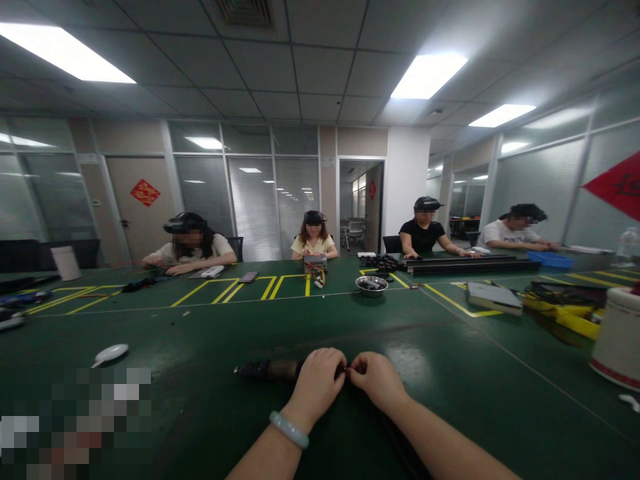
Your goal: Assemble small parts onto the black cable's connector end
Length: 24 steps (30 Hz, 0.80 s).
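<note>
Centrally, at the near edge of the green table (200, 347), the person's two bare hands meet over a dark cylindrical part (267, 369) that lies on its side, its free end pointing left. The left hand (319, 381), with a pale green bangle (289, 429) on its wrist, is curled closed over the right end of the dark cylindrical part. The right hand (377, 379) sits just beside it, fingers pinched narrow on something small and reddish at the point where the two hands touch; what that item is cannot be told. A dark cable (400, 443) runs from under the hands toward the near edge.

To the near left lies a white oval object (111, 353), well apart from the hands, and beyond it a blurred patch hides the corner. At the near right stands a white cylindrical container (620, 337) with a red band at its base. Farther right lie yellow-and-black parts (565, 313) and a flat grey box (493, 297).

Yellow lines mark out bays on the far half of the table. A metal bowl (371, 285) stands near the middle, with long black rails (465, 265) to its right. Four other people sit along the far side, each wearing a head-mounted device, their hands on the table in front of them.
</note>
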Each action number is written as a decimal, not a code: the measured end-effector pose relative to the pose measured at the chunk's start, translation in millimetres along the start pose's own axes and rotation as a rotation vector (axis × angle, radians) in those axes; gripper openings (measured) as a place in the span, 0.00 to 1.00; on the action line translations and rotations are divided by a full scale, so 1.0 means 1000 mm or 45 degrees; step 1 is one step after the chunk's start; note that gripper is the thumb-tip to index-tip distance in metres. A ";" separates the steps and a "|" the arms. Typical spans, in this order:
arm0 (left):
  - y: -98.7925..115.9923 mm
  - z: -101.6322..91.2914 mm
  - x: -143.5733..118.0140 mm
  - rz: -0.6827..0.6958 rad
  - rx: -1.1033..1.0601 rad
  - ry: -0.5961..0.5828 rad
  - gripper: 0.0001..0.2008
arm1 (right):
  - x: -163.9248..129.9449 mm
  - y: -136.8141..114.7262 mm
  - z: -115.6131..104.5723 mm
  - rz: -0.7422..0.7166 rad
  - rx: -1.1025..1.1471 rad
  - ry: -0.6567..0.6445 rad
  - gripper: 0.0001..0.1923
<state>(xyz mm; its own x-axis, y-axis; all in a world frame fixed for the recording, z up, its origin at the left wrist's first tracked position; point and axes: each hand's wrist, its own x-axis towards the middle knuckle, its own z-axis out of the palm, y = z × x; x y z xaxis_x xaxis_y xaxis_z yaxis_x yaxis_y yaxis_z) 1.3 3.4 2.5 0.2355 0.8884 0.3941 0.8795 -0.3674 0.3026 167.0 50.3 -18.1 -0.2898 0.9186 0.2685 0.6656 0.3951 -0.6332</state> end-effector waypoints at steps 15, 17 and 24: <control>-0.002 0.003 0.001 -0.029 0.078 -0.054 0.05 | 0.002 0.008 0.004 -0.006 0.023 -0.006 0.06; -0.001 0.002 0.001 -0.036 0.089 -0.059 0.05 | 0.002 0.007 0.004 -0.015 0.025 -0.008 0.06; 0.000 0.003 0.001 -0.058 0.081 -0.087 0.05 | 0.002 0.007 0.005 -0.011 0.012 -0.018 0.06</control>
<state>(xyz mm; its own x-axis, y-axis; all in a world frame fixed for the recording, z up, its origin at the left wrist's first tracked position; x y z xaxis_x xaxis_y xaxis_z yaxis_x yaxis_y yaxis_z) 2.5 5.2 0.7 0.2207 0.9212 0.3204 0.9139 -0.3101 0.2620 168.2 55.0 -25.6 -0.3049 0.9151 0.2638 0.6565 0.4026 -0.6379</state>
